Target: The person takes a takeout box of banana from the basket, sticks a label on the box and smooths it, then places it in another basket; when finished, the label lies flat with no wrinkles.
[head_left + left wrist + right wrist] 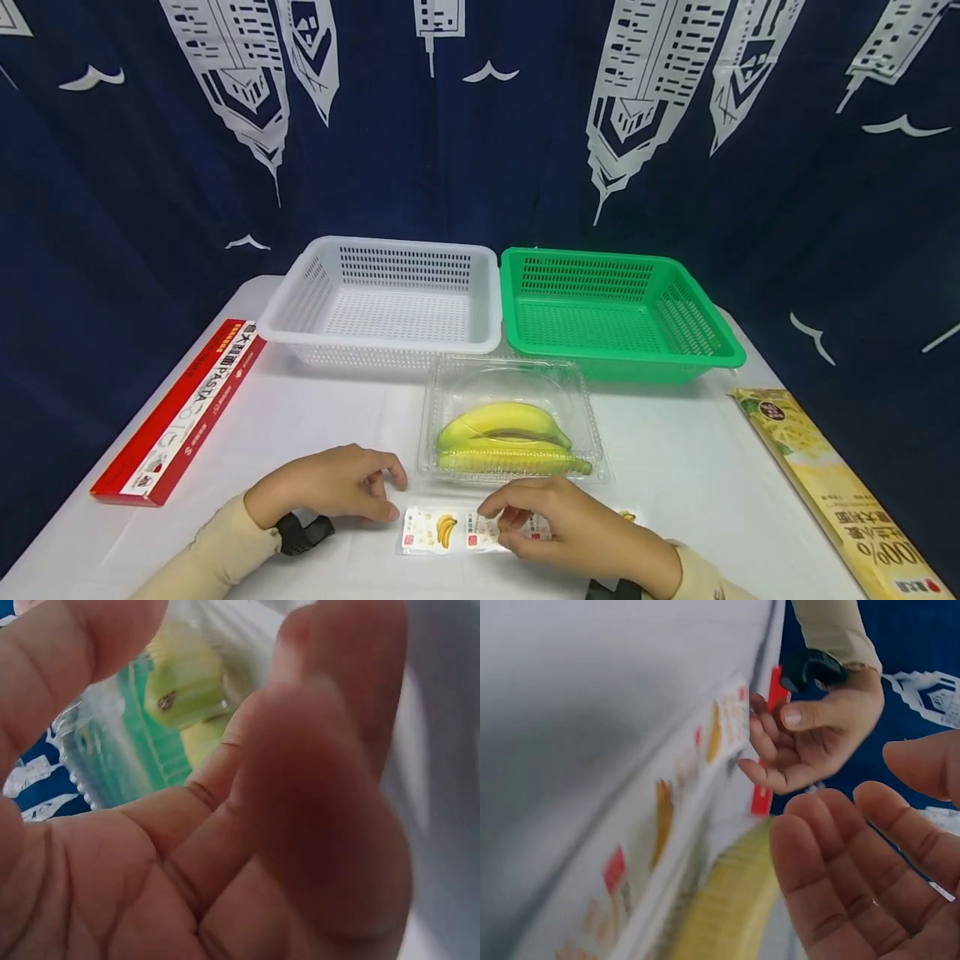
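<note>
A clear plastic clamshell box (517,379) lies mid-table with a banana (498,421) and what looks like a corn cob (510,461) inside it. Along its near side lies a flat white strip of packets (429,532) printed with bananas. My left hand (337,483), fingers loosely bent and holding nothing, is just left of the strip's end. Over the strip's middle is my right hand (573,525), covering part of the print. The right wrist view shows its fingers (810,877) slightly bent with nothing between them.
Behind the box stand a white basket (390,346) and a green basket (622,362), side by side. A red pasta box (180,417) lies along the left table edge, and a yellow pasta bag (840,492) along the right. A dark blue patterned curtain (450,158) hangs behind.
</note>
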The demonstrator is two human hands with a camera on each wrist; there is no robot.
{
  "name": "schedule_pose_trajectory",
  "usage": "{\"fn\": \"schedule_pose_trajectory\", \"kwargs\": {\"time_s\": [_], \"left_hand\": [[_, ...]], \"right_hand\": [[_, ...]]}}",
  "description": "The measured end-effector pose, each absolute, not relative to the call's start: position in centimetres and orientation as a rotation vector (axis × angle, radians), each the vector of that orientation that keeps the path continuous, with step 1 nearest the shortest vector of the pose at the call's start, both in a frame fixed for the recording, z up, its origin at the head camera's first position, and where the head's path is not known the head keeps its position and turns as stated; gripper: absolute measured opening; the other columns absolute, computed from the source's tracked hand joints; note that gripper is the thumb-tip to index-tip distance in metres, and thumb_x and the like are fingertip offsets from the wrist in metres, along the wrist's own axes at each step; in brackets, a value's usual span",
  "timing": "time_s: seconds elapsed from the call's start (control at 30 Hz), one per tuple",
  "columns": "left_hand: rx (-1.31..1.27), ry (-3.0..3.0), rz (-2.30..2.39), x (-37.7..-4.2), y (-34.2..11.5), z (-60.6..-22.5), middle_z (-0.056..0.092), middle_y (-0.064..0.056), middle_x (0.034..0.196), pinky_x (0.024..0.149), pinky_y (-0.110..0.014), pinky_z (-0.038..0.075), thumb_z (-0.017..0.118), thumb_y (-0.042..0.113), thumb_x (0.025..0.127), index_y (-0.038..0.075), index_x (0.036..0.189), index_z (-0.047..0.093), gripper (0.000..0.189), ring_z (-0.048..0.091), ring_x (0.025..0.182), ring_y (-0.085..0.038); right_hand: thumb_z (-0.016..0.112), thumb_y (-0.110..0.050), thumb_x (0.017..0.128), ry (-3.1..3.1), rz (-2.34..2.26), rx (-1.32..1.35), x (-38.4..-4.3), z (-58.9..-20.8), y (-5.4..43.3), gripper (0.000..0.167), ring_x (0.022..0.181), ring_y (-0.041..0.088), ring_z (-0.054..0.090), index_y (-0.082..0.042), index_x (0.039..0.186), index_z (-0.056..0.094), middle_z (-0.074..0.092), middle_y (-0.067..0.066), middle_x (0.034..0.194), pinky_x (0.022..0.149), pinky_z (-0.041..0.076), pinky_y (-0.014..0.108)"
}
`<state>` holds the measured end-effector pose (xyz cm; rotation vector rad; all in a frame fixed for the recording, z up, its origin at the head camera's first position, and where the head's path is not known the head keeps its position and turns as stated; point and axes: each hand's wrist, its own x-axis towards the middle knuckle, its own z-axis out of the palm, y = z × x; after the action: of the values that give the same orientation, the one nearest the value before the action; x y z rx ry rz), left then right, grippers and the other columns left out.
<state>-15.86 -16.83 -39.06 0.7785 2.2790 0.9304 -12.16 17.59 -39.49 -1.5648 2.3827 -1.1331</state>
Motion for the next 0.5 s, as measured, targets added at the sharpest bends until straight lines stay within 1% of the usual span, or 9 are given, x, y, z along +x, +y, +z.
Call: {"fn": "schedule_pose_trajectory", "kwargs": {"time_s": [0.1, 0.17, 0.37, 0.5], "left_hand": [[0.758, 2.256, 0.937, -15.8, -16.4, -39.2, 0.069, 0.007, 0.072, 0.065, -0.023, 0.047, 0.084, 0.019, 0.092, 0.009, 0.111, 0.07, 0.025, 0.061, 0.063, -0.007], [0.748, 2.24, 0.936, -15.7, -16.1, -39.2, 0.068, 0.006, 0.068, 0.061, -0.022, 0.046, 0.084, 0.017, 0.092, 0.009, 0.107, 0.07, 0.023, 0.06, 0.059, -0.007], [0.706, 2.171, 0.942, -16.1, -15.4, -39.5, 0.069, 0.003, 0.064, 0.051, -0.019, 0.045, 0.084, 0.013, 0.09, 0.013, 0.096, 0.07, 0.015, 0.059, 0.054, -0.006], [0.715, 2.13, 0.963, -16.4, -15.1, -39.8, 0.068, 0.004, 0.062, 0.049, -0.017, 0.044, 0.084, 0.011, 0.089, 0.014, 0.089, 0.071, 0.014, 0.059, 0.053, -0.005]], "right_hand": [[0.072, -0.001, 0.101, 2.386, -1.045, -1.492, -12.1, -39.7, 17.1, 0.025, 0.099, -0.002, 0.068, -0.005, 0.126, 0.072, 0.078, 0.001, 0.114, 0.078, 0.058, 0.016], [0.071, -0.004, 0.102, 2.384, -1.008, -1.478, -12.1, -39.8, 16.7, 0.025, 0.1, -0.001, 0.068, -0.005, 0.127, 0.072, 0.077, 0.0, 0.114, 0.077, 0.057, 0.015], [0.071, -0.006, 0.104, 2.347, -0.945, -1.477, -12.4, -40.0, 15.4, 0.025, 0.096, -0.005, 0.064, -0.006, 0.129, 0.072, 0.076, 0.001, 0.116, 0.083, 0.055, 0.012], [0.072, -0.006, 0.103, 2.318, -0.922, -1.488, -12.8, -40.2, 14.5, 0.025, 0.092, -0.007, 0.061, -0.007, 0.129, 0.072, 0.075, 0.0, 0.115, 0.081, 0.054, 0.01]]}}
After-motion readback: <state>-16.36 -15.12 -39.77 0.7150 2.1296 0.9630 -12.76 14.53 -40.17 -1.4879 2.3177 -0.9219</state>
